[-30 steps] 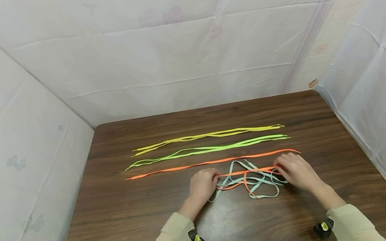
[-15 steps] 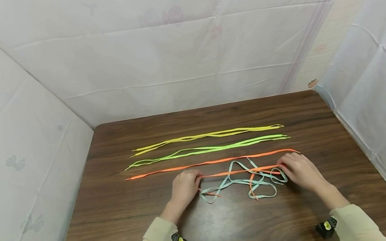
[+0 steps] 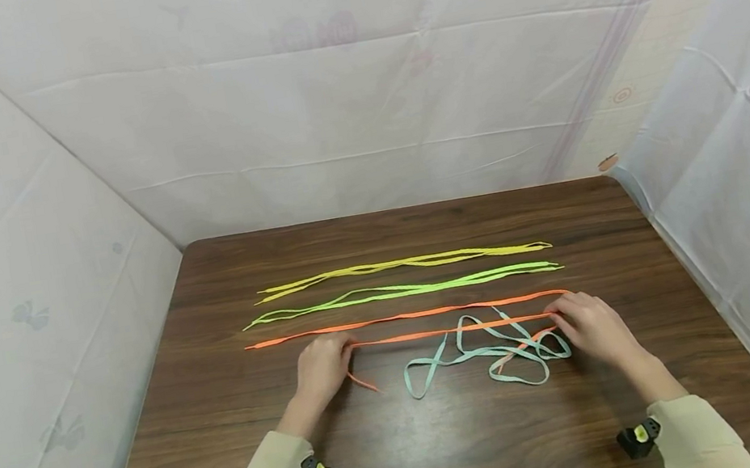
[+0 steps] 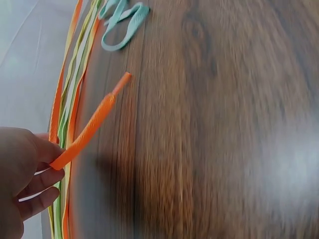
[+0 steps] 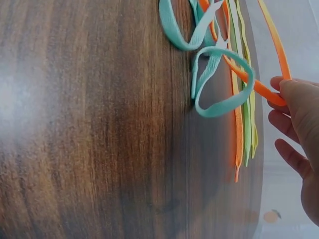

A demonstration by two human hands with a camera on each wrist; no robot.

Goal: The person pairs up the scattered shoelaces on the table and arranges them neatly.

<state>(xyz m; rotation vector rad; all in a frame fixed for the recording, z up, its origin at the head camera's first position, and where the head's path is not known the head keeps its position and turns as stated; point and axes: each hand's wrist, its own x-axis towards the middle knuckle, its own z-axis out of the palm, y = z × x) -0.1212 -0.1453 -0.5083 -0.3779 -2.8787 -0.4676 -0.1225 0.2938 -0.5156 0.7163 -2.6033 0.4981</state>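
An orange shoelace (image 3: 399, 338) is stretched sideways between the two hands, raised off the table. Its left part is pinched between thumb and fingers of my left hand (image 3: 323, 369); a short end (image 4: 92, 127) with an aglet pokes out past them in the left wrist view. My right hand (image 3: 596, 326) pinches the lace farther right, where it doubles back (image 5: 266, 92) in the right wrist view. Beneath the stretch, a loosely looped mint shoelace (image 3: 504, 352) lies near the right hand. A second orange shoelace (image 3: 360, 325) lies straight just beyond both hands.
Farther back, a green shoelace (image 3: 399, 292) and a yellow shoelace (image 3: 387, 265) lie roughly parallel, each doubled. The brown wooden table (image 3: 269, 447) meets white sheeting (image 3: 359, 130) behind it and at both sides.
My left hand has moved left, drawing the orange lace out longer from among the mint loops. The right hand has shifted slightly right. The mint loops have changed shape.
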